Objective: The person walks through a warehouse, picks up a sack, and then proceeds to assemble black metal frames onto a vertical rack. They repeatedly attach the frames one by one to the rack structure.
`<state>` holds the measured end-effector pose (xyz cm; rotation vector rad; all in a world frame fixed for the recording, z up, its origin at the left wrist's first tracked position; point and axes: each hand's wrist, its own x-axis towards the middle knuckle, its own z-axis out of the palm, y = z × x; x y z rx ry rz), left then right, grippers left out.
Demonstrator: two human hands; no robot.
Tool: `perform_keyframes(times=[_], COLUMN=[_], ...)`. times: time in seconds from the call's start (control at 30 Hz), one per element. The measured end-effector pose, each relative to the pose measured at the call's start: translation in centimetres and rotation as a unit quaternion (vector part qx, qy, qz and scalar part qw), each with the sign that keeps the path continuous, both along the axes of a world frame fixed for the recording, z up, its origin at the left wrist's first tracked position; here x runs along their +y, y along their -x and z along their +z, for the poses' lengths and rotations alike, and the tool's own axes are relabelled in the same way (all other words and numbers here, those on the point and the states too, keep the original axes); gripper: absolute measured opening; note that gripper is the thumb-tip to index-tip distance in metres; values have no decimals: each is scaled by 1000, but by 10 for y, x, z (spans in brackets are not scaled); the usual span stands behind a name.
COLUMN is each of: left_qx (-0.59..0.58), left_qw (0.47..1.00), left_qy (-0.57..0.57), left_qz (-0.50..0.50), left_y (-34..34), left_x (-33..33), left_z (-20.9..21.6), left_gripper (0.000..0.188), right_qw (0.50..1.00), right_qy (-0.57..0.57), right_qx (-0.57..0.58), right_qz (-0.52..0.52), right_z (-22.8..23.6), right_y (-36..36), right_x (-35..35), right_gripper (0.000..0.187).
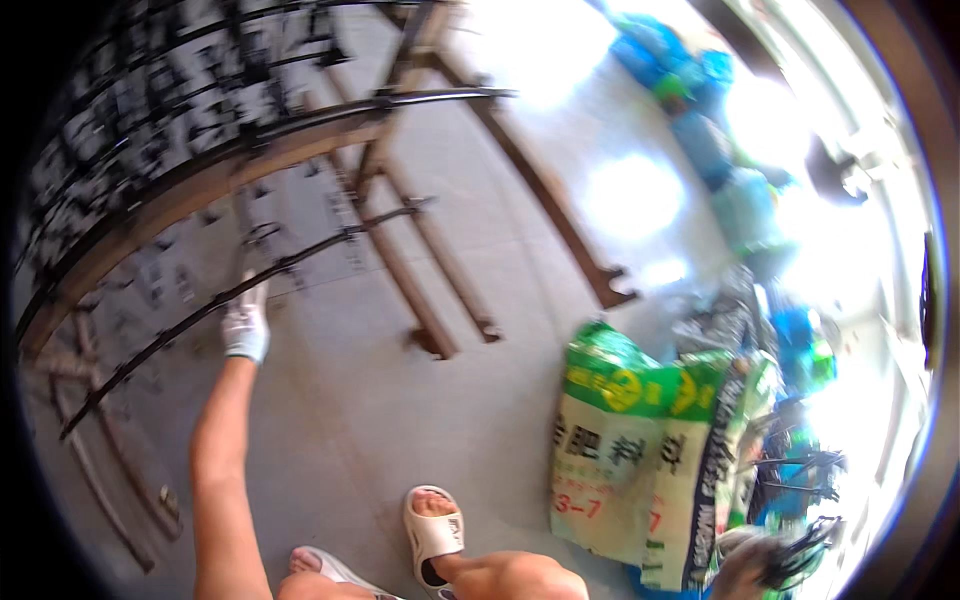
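Note:
My left hand (247, 325), in a white glove, reaches up to a thin black rod (190, 322) along the lower edge of a rack. Its fingers look partly curled at the rod, one pointing upward; what they hold is hidden by blur. At the lower right, my right hand (742, 560) is smeared by motion and closed around a bundle of thin black pieces (800, 555), which stick out past the fingers. Rows of small black parts (190, 95) hang from the rack's upper bars.
The rack's brown frame (540, 190) has legs standing on the grey floor (400, 400). Green-and-white printed sacks (610, 450) stand at my right, beside a dark plastic bag (720, 315). Blue and green bags (700, 145) line the far right, near bright glare.

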<state>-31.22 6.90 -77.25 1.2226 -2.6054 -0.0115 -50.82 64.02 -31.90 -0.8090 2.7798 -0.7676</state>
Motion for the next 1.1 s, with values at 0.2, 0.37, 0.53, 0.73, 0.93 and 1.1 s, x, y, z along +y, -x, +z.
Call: perform_keyframes(times=[0.2, 0.37, 0.53, 0.73, 0.93, 1.1], left_qx=[-117, -60, 140, 228, 277, 256], left_qw=[990, 957, 751, 521, 471, 519], left_qy=[72, -185, -569, -781, -709, -647], left_qz=[-14, -216, -304, -259, -447, -497], left_y=[15, -9, 28, 123, 133, 61], left_x=[25, 144, 199, 228, 252, 197], left_z=[-18, 118, 264, 359, 409, 430], left_gripper=[18, 25, 25, 27, 74, 36], right_qw=[874, 846, 972, 920, 909, 856], right_qy=[38, -328, -89, -198, -79, -216], right_qx=[367, 300, 75, 75, 404, 347], right_qz=[-316, -294, 202, 331, 64, -317], right_z=[51, 12, -9, -8, 42, 36], right_y=[94, 124, 5, -37, 30, 138], right_x=[141, 128, -112, -151, -26, 131], right_gripper=[37, 29, 51, 79, 26, 43])
